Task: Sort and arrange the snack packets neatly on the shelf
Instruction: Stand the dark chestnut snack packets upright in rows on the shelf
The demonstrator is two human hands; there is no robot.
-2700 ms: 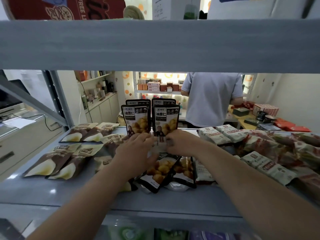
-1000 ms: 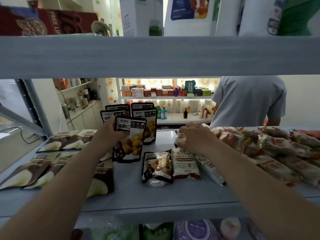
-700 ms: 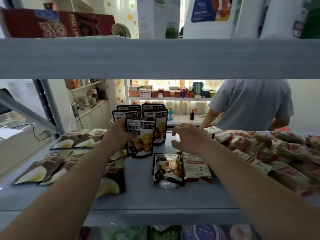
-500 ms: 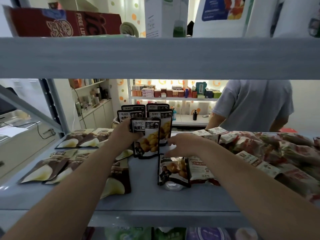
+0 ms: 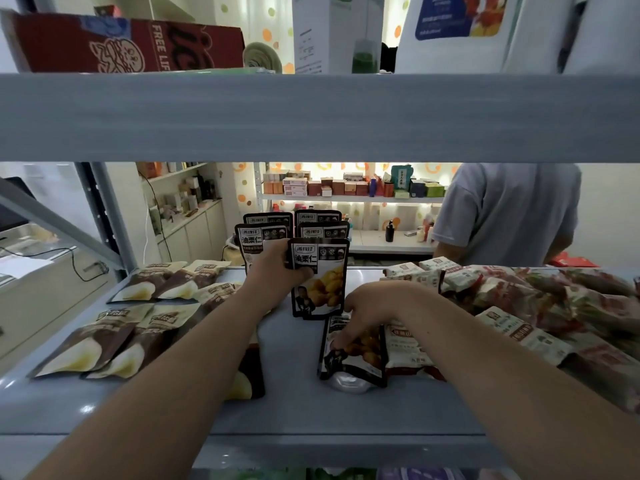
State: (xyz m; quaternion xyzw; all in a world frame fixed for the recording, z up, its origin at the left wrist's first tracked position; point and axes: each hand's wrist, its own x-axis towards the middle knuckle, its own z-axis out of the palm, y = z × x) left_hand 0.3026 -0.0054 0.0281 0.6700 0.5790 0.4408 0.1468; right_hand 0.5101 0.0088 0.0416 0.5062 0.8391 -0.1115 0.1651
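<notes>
In front of the 4 standing pouches (image 5: 258, 237), left hand (image 5: 273, 271) gripped 1 upright pouch (image 5: 320, 282) by its top corner; right hand (image 5: 372, 306) curled fingers onto a flat pouch (image 5: 356, 356) further in front. Looked light, crinkly, slick film; sealed top edge best to hold.

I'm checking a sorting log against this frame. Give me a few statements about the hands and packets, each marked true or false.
1. The left hand holds a chestnut packet upright. True.
2. The right hand hangs in the air. False: it grips a flat packet on the shelf.
3. The chip packets stand upright. False: they lie flat.
4. The rear packets stand upright. True.
</notes>
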